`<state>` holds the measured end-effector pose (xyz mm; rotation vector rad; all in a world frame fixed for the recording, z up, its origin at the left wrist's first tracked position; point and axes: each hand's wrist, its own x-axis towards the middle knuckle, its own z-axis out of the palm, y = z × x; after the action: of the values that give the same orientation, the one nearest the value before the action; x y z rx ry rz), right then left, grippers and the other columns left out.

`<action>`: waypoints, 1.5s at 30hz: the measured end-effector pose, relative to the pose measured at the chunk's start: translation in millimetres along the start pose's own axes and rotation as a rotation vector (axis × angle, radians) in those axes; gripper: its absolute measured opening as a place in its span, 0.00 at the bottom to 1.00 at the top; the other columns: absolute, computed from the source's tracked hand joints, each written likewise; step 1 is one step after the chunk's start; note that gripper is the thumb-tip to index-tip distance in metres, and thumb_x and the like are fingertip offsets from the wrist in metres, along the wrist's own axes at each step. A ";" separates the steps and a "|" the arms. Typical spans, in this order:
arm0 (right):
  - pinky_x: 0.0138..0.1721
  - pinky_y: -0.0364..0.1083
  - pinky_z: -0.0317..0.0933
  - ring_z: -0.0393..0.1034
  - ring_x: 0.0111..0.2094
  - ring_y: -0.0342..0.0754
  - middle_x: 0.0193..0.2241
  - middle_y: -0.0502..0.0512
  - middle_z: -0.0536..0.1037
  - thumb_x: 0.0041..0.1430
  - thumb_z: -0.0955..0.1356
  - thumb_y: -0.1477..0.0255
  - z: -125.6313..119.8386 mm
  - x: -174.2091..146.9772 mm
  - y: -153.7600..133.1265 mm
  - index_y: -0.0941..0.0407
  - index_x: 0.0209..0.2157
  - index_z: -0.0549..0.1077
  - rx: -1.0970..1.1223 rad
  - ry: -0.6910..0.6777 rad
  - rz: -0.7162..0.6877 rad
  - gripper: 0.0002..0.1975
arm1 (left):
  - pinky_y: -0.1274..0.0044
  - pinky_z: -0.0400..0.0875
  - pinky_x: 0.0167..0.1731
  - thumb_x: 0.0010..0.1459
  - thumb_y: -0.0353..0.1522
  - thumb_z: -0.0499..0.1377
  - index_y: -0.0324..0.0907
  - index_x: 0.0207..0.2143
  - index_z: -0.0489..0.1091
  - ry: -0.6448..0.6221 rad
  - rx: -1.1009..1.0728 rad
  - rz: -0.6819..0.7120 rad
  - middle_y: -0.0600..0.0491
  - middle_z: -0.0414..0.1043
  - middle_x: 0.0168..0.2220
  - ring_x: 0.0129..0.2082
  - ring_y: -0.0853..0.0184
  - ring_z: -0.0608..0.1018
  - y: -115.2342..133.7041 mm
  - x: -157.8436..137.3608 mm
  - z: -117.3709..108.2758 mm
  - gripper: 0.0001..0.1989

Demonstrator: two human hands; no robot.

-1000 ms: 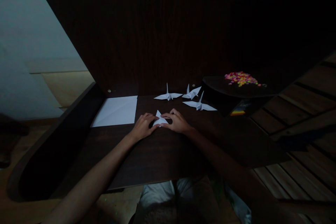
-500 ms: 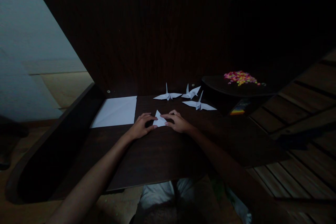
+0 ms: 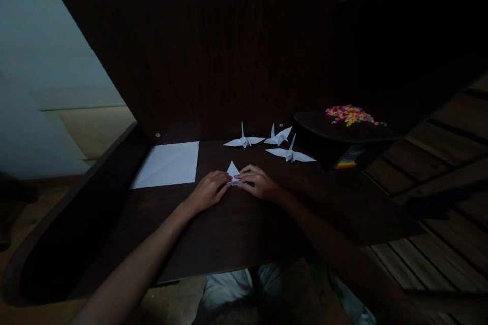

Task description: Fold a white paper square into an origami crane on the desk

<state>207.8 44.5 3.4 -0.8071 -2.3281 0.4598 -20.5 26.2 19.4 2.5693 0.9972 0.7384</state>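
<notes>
A small folded piece of white paper [image 3: 233, 168] lies on the dark desk, its pointed tip facing away from me. My left hand [image 3: 210, 189] grips its left side, fingertips near the middle of the fold. From the right, my right hand [image 3: 258, 182] holds the other side, thumb at the near edge and fingers on top. The fingers hide much of the paper's lower part. Just beyond stand three white origami cranes: one on the left [image 3: 244, 141], one behind on the right [image 3: 278, 135] and one nearer on the right [image 3: 290, 154].
A flat white sheet of paper [image 3: 168, 165] lies to the left. On a raised corner shelf [image 3: 324, 129] at the right sits a pile of small colourful pieces [image 3: 351, 115]. A rainbow-edged item [image 3: 346, 164] is under that shelf. A dark side panel [image 3: 76, 213] bounds the desk's left.
Both hands have closed in over the paper. Its near edge is now folded or bent up under the fingers, and less of its white surface shows. The cranes stay put.
</notes>
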 end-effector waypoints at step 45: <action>0.20 0.41 0.63 0.68 0.18 0.41 0.20 0.49 0.75 0.48 0.73 0.62 -0.1 8.0 -35.3 0.58 0.32 0.77 0.768 0.423 0.420 0.14 | 0.73 0.70 0.37 0.44 0.36 0.68 0.40 0.43 0.68 0.357 -1.069 -0.554 0.52 0.78 0.34 0.35 0.63 0.79 25.2 10.0 -2.8 0.23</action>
<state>187.7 23.1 24.6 -0.8794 -1.4078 1.1458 -2.1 15.2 36.1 1.2133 0.9547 1.1544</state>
